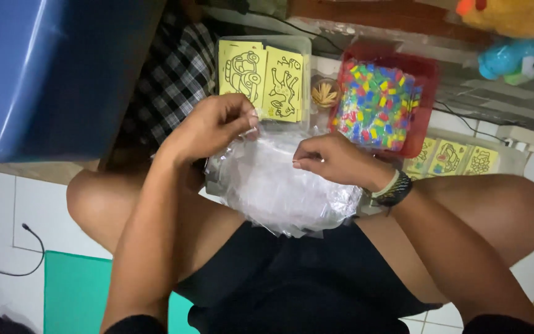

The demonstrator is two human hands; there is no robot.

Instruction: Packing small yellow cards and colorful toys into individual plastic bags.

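Note:
A stack of clear plastic bags (pixel 279 185) rests on my lap between my crossed legs. My left hand (pixel 214 127) pinches the top edge of one thin clear bag near the stack's upper left. My right hand (pixel 335 159), with a dark beaded bracelet on its wrist, lies fingers curled on the upper right of the stack, gripping the plastic. Just beyond my hands sits a clear tray (pixel 307 46) with yellow picture cards (pixel 261 77) printed with black outline drawings.
A red container (pixel 424 74) full of small coloured pieces stands right of the cards, with a small round cup (pixel 325 94) between them. More yellow cards (pixel 455 158) lie at right. A blue bin (pixel 50 74) is at upper left, plush toys (pixel 514 37) at upper right, a cable (pixel 32 253) on the tiles.

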